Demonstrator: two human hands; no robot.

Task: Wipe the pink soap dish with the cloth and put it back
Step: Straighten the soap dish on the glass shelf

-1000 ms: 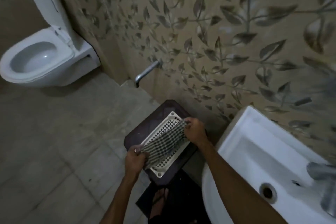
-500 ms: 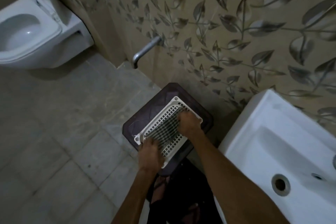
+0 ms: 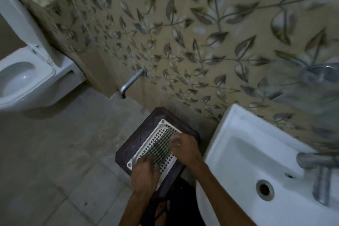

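Pressing a checked cloth (image 3: 161, 149) onto a white perforated tray (image 3: 166, 166), the left hand (image 3: 145, 178) covers its near end and the right hand (image 3: 184, 147) its far end, fingers curled on the fabric, though blur hides whether either truly grips it. The tray lies on a dark stool (image 3: 134, 145) beside the white sink (image 3: 244, 145). No clearly pink soap dish is discernible in this dim view.

A dark stool (image 3: 132, 149) stands on the tiled floor (image 3: 55, 152) beside the sink (image 3: 238, 145), carrying a white slotted tray (image 3: 156, 134).
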